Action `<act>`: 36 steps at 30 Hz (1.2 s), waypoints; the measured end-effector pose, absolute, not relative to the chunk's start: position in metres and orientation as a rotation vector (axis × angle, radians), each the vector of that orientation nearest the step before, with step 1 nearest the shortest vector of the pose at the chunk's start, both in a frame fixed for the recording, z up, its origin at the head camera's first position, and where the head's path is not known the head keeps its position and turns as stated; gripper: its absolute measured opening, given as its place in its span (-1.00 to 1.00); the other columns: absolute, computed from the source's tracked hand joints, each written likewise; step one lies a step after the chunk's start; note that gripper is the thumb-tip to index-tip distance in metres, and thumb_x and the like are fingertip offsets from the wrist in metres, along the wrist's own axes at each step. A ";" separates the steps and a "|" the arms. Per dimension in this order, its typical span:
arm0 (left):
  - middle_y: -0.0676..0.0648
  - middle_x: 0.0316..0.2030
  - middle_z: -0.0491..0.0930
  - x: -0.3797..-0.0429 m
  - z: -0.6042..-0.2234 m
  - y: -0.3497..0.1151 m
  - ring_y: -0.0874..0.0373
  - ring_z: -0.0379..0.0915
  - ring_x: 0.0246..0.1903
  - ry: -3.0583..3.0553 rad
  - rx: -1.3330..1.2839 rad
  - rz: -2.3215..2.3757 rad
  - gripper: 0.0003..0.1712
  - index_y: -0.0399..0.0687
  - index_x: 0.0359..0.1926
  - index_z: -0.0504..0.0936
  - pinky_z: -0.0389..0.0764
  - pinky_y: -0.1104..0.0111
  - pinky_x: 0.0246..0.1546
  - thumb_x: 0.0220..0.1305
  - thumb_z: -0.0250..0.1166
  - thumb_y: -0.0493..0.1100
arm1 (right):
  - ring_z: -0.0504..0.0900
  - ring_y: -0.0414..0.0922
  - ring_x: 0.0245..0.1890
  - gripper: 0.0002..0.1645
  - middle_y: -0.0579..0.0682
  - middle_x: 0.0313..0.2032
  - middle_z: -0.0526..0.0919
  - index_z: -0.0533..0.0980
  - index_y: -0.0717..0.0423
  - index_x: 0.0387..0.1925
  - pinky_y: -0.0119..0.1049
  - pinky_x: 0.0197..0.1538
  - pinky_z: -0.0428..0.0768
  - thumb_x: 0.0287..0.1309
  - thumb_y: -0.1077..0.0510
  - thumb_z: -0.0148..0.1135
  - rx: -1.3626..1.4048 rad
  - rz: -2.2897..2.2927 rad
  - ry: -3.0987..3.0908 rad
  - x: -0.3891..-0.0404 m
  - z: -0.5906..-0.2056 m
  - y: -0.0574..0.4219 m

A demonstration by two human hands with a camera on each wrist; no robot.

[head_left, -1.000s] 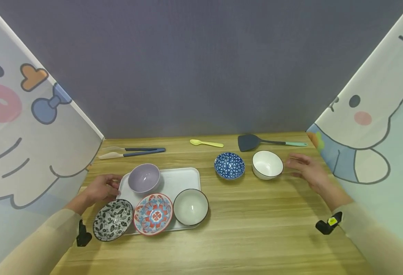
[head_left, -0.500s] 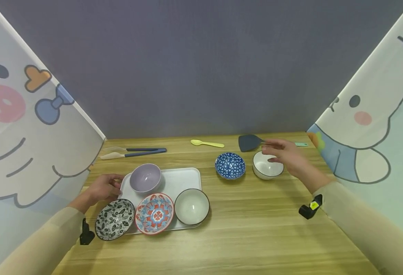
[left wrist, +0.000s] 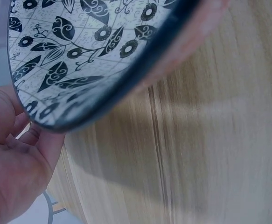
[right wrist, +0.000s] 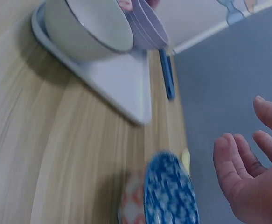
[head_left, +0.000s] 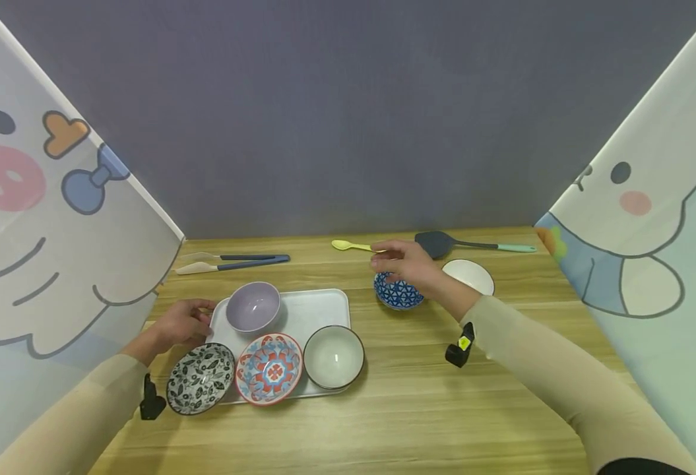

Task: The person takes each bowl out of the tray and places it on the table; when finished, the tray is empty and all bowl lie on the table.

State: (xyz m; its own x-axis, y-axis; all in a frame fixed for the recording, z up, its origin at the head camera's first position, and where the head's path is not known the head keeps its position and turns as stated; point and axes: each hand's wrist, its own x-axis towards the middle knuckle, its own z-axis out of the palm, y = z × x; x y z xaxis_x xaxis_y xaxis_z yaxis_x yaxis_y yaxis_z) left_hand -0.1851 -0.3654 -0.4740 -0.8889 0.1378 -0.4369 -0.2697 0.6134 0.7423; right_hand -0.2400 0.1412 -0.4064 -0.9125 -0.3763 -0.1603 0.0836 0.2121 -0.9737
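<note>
My left hand (head_left: 183,324) grips the left edge of the white tray (head_left: 309,303), next to the black-and-white leaf-patterned bowl (head_left: 201,379). In the left wrist view, that bowl (left wrist: 75,51) partly hides the fingers. On the tray stand a lilac bowl (head_left: 254,308), a red-and-blue patterned bowl (head_left: 269,369) and a cream bowl (head_left: 334,357). My right hand (head_left: 407,264) hovers with loosely spread fingers above the blue patterned bowl (head_left: 399,297), partly covering it. In the right wrist view, the right hand (right wrist: 257,172) holds nothing and is apart from the blue bowl (right wrist: 168,191).
A white bowl (head_left: 471,276) stands right of the blue one, partly behind the right forearm. Along the back edge lie tongs (head_left: 253,262), a yellow spoon (head_left: 344,245) and a spatula (head_left: 437,244) with a mint handle. A grey wall (head_left: 348,132) rises behind; printed panels flank the table.
My right hand has swept left from beside the white bowl, across it, to above the blue bowl. The left hand has stayed at the tray's edge.
</note>
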 end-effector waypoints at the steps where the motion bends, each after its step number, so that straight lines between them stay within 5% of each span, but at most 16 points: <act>1: -0.36 -0.08 0.50 -0.185 -0.475 -0.366 -0.05 0.63 -0.23 2.382 -0.112 1.203 -0.19 -0.52 0.43 0.22 0.78 0.10 -0.19 0.21 0.36 -0.44 | 0.60 0.18 0.22 -0.36 0.28 0.23 0.58 0.43 0.12 0.41 0.19 0.20 0.62 0.34 0.18 0.33 -0.290 -1.733 2.114 -0.241 -0.408 0.133; 10: -0.38 -0.06 0.50 -0.186 -0.478 -0.368 -0.05 0.64 -0.22 2.366 -0.107 1.201 -0.18 -0.50 0.44 0.20 0.78 0.09 -0.18 0.22 0.35 -0.44 | 0.65 0.24 0.14 -0.36 0.27 0.17 0.62 0.43 0.10 0.41 0.20 0.16 0.64 0.33 0.20 0.34 -0.389 -1.608 2.028 -0.250 -0.425 0.063; 17: -0.36 -0.09 0.50 -0.186 -0.476 -0.366 -0.03 0.63 -0.23 2.360 -0.108 1.221 -0.20 -0.51 0.43 0.20 0.77 0.10 -0.19 0.22 0.33 -0.46 | 0.63 0.31 0.16 -0.30 0.22 0.12 0.69 0.41 0.17 0.41 0.00 0.05 0.74 0.28 0.18 0.39 -0.380 -1.566 1.958 -0.250 -0.439 0.019; 36: -0.32 -0.12 0.50 -0.186 -0.475 -0.364 -0.01 0.60 -0.25 2.392 -0.127 1.204 -0.20 -0.52 0.41 0.24 0.78 0.12 -0.21 0.18 0.35 -0.46 | 0.65 0.26 0.14 -0.13 0.25 0.16 0.65 0.28 0.13 0.50 0.14 0.09 0.70 0.24 0.12 0.42 -0.336 -1.473 1.962 -0.248 -0.452 -0.033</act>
State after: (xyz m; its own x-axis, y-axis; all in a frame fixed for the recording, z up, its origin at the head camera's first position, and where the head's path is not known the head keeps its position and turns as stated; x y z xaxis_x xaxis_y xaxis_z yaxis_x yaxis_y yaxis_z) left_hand -0.1863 -0.3643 -0.4751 -0.8915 0.1198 -0.4368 -0.2795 0.6135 0.7386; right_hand -0.2483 -0.0327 -0.4518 -0.7538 -0.5594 -0.3447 0.1751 0.3345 -0.9260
